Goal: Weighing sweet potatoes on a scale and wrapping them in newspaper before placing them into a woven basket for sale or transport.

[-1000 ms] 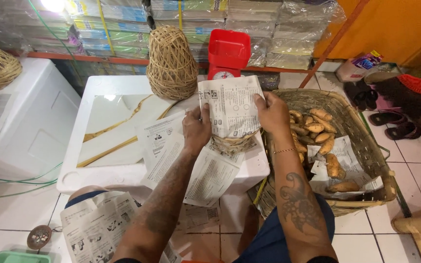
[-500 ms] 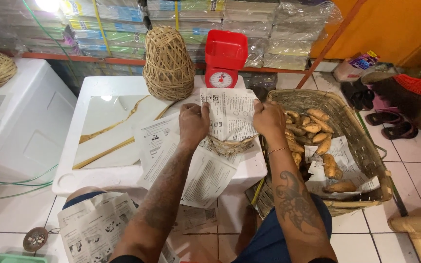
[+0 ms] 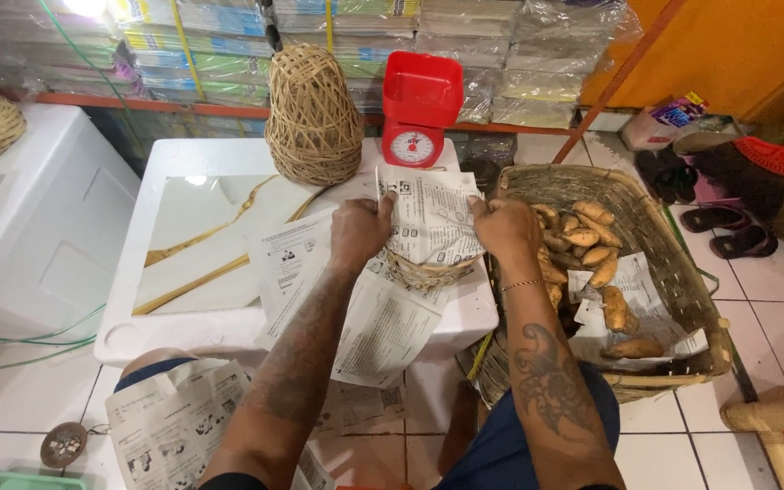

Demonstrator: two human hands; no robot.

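Both hands work over the near right corner of the white worktop, a foam box lid. Left hand closed, pinching the left edge of a printed paper sheet; right hand closed on the sheet's right edge. Sheet held upright and slightly creased between them, its lower part tucked into a small woven basket that stands on the worktop at that corner. Only the basket's rim and upper wall show below the paper.

More printed sheets lie flat on the worktop under and left of the left forearm, one hanging over the near edge. Another loose sheet rests on the person's lap, low in the view.

At the far edge of the worktop: a tall cone of wound rattan-coloured twine, and just right of it a red kitchen scale with a round dial.

On the floor off the worktop's right edge, a large shallow wicker tray, paper-lined, holding a pile of tan sweet potatoes, most bunched at its far left side, a few apart nearer the front. Right forearm passes along the tray's left rim.

Behind, stacked plastic-wrapped paper bundles line the wall.
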